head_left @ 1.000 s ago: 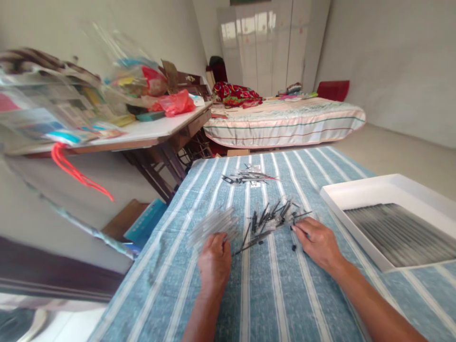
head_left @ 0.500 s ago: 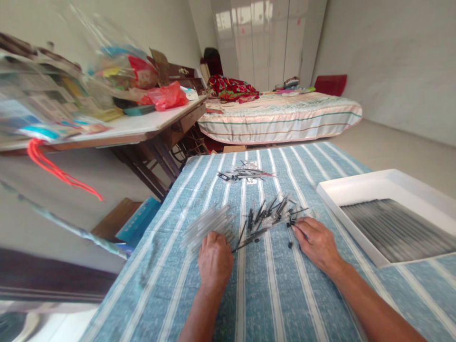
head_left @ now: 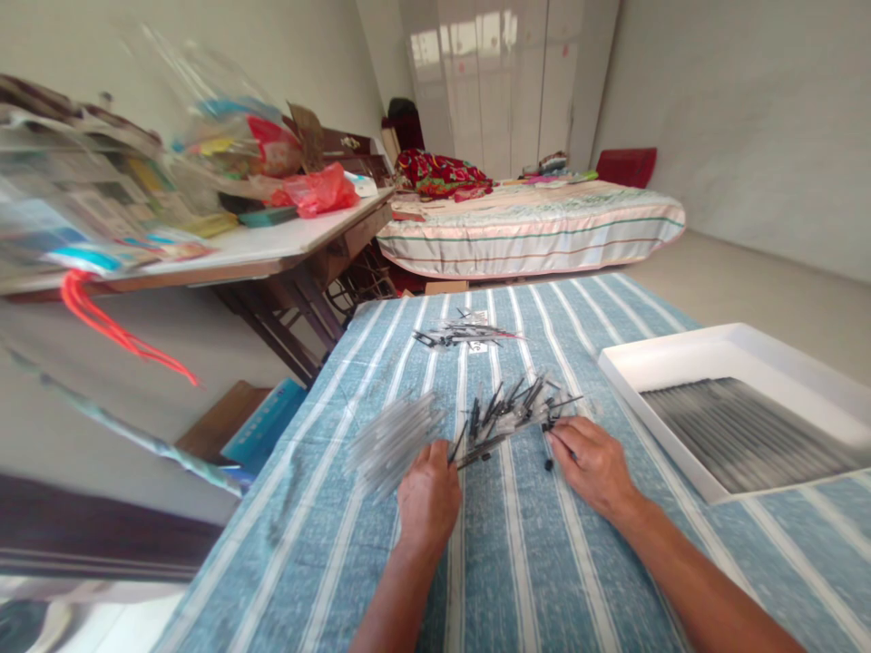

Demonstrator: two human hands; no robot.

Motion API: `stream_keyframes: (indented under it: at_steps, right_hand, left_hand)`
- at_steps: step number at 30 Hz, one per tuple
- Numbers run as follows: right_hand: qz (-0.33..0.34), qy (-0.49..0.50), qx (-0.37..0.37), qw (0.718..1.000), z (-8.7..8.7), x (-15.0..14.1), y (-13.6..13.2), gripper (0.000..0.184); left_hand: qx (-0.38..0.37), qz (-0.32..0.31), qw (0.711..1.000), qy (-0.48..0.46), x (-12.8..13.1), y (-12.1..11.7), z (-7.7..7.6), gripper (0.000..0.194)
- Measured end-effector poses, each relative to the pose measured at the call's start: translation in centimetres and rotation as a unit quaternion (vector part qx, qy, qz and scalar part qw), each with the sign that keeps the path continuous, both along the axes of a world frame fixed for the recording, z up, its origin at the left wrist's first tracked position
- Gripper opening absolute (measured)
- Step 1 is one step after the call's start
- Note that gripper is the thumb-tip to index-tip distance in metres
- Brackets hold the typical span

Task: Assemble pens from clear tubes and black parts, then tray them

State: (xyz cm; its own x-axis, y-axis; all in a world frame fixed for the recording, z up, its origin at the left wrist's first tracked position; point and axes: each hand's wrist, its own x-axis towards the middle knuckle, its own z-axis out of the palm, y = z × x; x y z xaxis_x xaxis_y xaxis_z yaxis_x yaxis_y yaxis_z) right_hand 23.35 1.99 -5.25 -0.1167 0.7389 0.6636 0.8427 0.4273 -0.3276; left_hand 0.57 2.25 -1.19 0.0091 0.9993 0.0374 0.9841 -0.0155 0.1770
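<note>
My left hand (head_left: 430, 494) is closed, its fingertips at the lower left end of a pile of thin black sticks (head_left: 504, 410). Whether it grips anything is hidden by the fingers. Beside it on the left lies a bundle of clear plastic tubes (head_left: 395, 435), somewhat blurred. Thumb and fingers of my right hand (head_left: 593, 462) pinch at a small black piece (head_left: 547, 424) at the pile's right end. One loose small black cap (head_left: 548, 464) lies on the cloth just left of that hand.
Blue striped cloth (head_left: 496, 562) covers the table. A white tray (head_left: 687, 363) holding a row of dark rods (head_left: 741, 426) stands at right. Farther back lies another small heap of sticks (head_left: 469, 334). A cluttered side table (head_left: 272, 249) stands left; a bed (head_left: 531, 236) is beyond.
My left hand has moved right, from the clear tubes to the near end of the black sticks. My right hand stays at the pile's right end, still pinching.
</note>
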Motion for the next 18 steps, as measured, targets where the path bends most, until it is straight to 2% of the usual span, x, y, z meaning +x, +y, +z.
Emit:
stream_keyframes:
  at_steps: [5, 7, 9, 11, 14, 16, 18]
  right_hand:
    - [0.026, 0.037, -0.019, 0.999, 0.5, -0.6, -0.3, 0.023]
    - [0.047, 0.087, -0.043, 0.994, 0.9, -1.1, -0.6, 0.022]
    - [0.073, 0.174, -0.101, 0.977, 1.3, -1.9, -0.8, 0.02]
    - [0.087, 0.299, -0.198, 0.929, 1.6, -2.6, -1.0, 0.018]
    - [0.105, 0.473, -0.342, 0.805, 2.2, -3.6, -1.2, 0.028]
    - [0.13, 0.535, -0.381, 0.742, 2.6, -3.9, -1.4, 0.029]
    - [0.158, 0.569, -0.383, 0.711, 3.0, -3.9, -1.5, 0.028]
  left_hand:
    - [0.016, 0.008, 0.999, -0.049, -0.6, 0.1, -0.5, 0.023]
    - [0.038, -0.002, 0.994, -0.102, -0.4, -0.3, -0.4, 0.023]
    - [0.051, -0.025, 0.981, -0.185, 0.1, -1.0, -0.2, 0.022]
    - [0.039, -0.05, 0.958, -0.278, 0.8, -1.8, 0.0, 0.022]
    - [-0.004, -0.08, 0.921, -0.381, 1.9, -2.9, 0.1, 0.018]
    - [-0.028, -0.093, 0.905, -0.415, 2.5, -3.4, 0.1, 0.015]
    - [-0.042, -0.101, 0.896, -0.431, 2.8, -3.6, 0.0, 0.014]
